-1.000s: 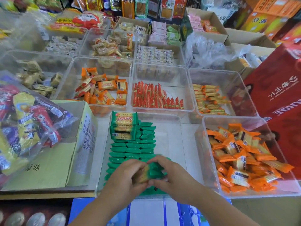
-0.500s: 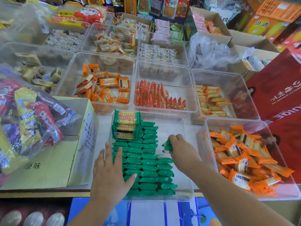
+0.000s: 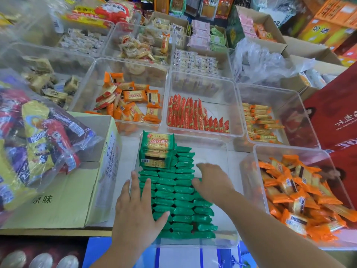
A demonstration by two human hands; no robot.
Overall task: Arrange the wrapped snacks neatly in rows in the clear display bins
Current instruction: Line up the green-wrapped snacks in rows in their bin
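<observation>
Your left hand (image 3: 135, 211) lies flat, fingers spread, on the left-hand row of green packets (image 3: 183, 200) in the nearest clear bin (image 3: 193, 245), at 6 o'clock on the desk (image 3: 128, 149). Your right hand (image 3: 212, 182), at about 1 o'clock from the left, is curled over the far end of the third row. Whether it pinches a packet there cannot be told, because its fingers point away from the camera.

The packets stand on edge in three rows, the third shorter than the others, with bare bin floor at its 3 o'clock. That gap is the hazard: a sideways push from the left palm would likely shove the rows rightward and topple the unsupported third row. Your right forearm crosses low over the near end of that row and could drag packets askew when it lifts away.

At 12 o'clock in the same bin, a flat stack of green packs (image 3: 156, 149) sits at the head of the rows and may slide onto them if jolted. Beyond lie loose orange packets (image 3: 301, 200) at 3 o'clock and a cardboard box (image 3: 58, 200) at 9 o'clock. Farther off at 12 o'clock, red packets (image 3: 193, 117) stand ranked.
</observation>
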